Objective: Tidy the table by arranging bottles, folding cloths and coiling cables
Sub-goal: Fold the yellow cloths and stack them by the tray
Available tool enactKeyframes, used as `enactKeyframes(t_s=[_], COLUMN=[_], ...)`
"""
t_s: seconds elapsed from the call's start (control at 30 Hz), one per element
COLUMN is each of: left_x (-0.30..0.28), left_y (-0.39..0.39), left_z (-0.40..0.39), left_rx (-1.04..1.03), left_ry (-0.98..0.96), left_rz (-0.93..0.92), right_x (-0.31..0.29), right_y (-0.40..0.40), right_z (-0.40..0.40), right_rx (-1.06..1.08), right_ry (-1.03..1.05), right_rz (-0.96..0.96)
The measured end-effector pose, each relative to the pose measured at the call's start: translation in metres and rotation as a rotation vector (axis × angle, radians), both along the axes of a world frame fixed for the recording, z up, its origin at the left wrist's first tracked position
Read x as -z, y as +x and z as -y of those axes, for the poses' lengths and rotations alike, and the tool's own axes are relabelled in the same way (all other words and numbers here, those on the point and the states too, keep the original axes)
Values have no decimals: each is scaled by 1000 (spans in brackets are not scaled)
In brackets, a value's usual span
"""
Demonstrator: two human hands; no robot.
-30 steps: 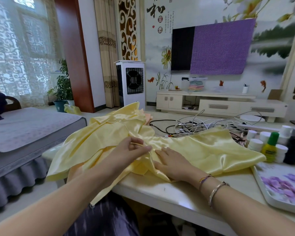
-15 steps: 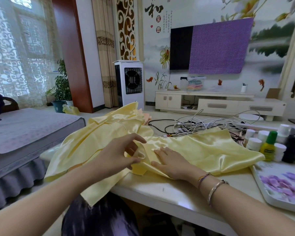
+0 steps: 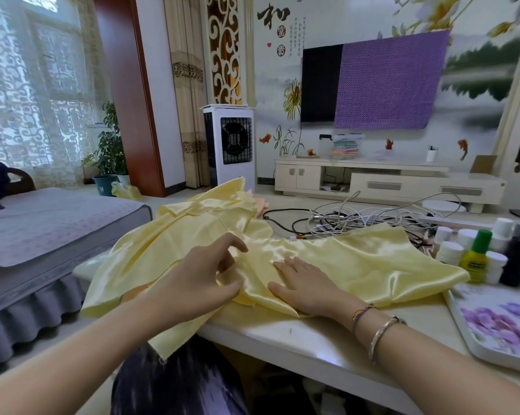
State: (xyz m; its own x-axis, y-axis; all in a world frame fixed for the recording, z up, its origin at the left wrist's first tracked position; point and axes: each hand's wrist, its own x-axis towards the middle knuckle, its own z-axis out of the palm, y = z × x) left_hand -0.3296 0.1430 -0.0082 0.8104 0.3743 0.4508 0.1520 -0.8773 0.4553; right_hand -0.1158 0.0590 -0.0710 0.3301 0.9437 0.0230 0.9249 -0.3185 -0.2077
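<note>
Head view. Pale table [image 3: 297, 339] in a living room, TV cabinet [image 3: 387, 181] beyond, bed [image 3: 43, 229] to my left. Yellow satin cloth [image 3: 357, 259] lies rumpled across the table, long axis running left-right, its left end spilling over the near edge. My right hand [image 3: 306, 286] lies flat, pressing it. My left hand [image 3: 198, 277] hovers half-open over a fold; whether it has hold I cannot tell. Cables [image 3: 357, 217] are tangled behind, bottles [image 3: 474, 253] at right.

The white table [image 3: 306, 339] carries a yellow satin cloth [image 3: 357, 259] spread over its left part and hanging over the edge. Behind the cloth lies a tangle of cables [image 3: 357, 218]. Right of the cloth stand bottles [image 3: 474, 259] and a flowered tray [image 3: 498, 322].
</note>
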Motion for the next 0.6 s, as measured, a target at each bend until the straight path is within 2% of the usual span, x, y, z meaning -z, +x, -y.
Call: enactKeyframes(t_s=[0.2, 0.3, 0.37, 0.43, 0.5, 0.6], left_x=[7, 6, 3, 4, 12, 23], left_y=[-8, -5, 4, 17, 37, 62], left_z=[-15, -17, -12, -2, 8, 18], left_rx=[-240, -376, -309, -150, -25, 31], left_ry=[-101, 34, 96, 124, 159, 188], left_rz=[-326, -301, -213, -179, -234, -324], right_x=[-2, -11, -19, -26, -32, -43], right_y=[0, -3, -4, -1, 8, 23], right_z=[0, 5, 12, 25, 48, 89], right_rx=[-6, -31, -58, -79, -76, -52], right_ry=[2, 45, 123, 212, 275, 237], right_rz=[-11, -65, -72, -90, -125, -124])
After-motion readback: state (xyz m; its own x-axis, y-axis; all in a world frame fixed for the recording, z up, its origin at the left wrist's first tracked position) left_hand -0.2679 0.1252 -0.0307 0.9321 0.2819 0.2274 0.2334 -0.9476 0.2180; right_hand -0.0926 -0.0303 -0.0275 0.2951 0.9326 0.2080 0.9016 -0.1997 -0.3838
